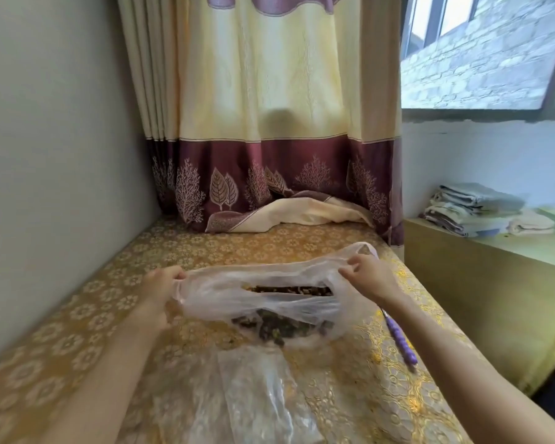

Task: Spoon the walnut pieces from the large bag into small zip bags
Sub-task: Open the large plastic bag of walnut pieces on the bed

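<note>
**Opening the large bag: keep the mouth wide and low**

Left hand [161,285] and right hand [367,275] each pinch a handle end of the large bag [269,302], fingers curled tight on the plastic, pulling the mouth apart. Bag sits mid-bed on the gold patterned bedcover [93,315]; walnut pieces [289,290] show through the slit and pool at the near bottom.

Advice, my read: pull sideways, not up, or the pile shifts and spills. Roll the rim down so it stays open without a hand. Purple-handled utensil [401,342], likely the spoon, lies just right of the bag, bowl hidden under the right forearm. Clear small zip bags [253,398] lie flat, near side, not yet opened.
</note>
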A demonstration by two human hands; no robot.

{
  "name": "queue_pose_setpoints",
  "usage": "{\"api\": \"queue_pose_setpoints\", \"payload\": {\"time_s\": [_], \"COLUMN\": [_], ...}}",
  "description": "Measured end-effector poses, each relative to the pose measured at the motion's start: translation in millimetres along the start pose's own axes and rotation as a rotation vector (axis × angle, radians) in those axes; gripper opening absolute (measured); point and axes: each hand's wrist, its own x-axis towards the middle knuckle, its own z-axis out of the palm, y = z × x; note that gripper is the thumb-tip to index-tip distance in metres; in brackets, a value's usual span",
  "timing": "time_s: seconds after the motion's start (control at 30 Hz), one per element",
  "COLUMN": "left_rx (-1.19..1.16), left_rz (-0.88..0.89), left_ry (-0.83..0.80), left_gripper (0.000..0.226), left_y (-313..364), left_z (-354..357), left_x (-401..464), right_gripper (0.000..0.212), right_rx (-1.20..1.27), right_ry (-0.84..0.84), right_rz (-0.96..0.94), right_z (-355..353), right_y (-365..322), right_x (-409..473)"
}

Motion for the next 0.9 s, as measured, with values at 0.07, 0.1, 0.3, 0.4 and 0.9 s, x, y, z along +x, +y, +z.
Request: {"api": "queue_pose_setpoints", "payload": {"time_s": [0.07, 0.1, 0.3, 0.4, 0.9], "left_rx": [0.286, 0.409, 1.125, 1.248, -0.027], "left_rz": [0.402, 0.659, 0.972, 0.695, -0.102], "left_ry": [0.188, 0.218, 0.120, 0.021, -0.410], "left_gripper": [0.040, 0.040, 0.029, 0.049, 0.017], "left_y": [5, 7, -31, -51, -12], "left_z": [4, 11, 73, 74, 47], "left_x": [-2, -10, -19, 6, 70], "right_gripper": [0.024, 0.024, 0.066, 0.045, 0.024], "right_rx": [-0.019, -0.007, -0.462, -0.364, 1.271], "right_ry": [0.199, 0.232, -0.009, -0.084, -0.464], "right_rz": [-0.117, -0.160, -0.109, -0.075, 0.568], "right_z": [2, 3, 39, 52, 16], "right_y": [-13, -19, -19, -1, 14], "right_x": [-4, -6, -8, -5, 30]}}
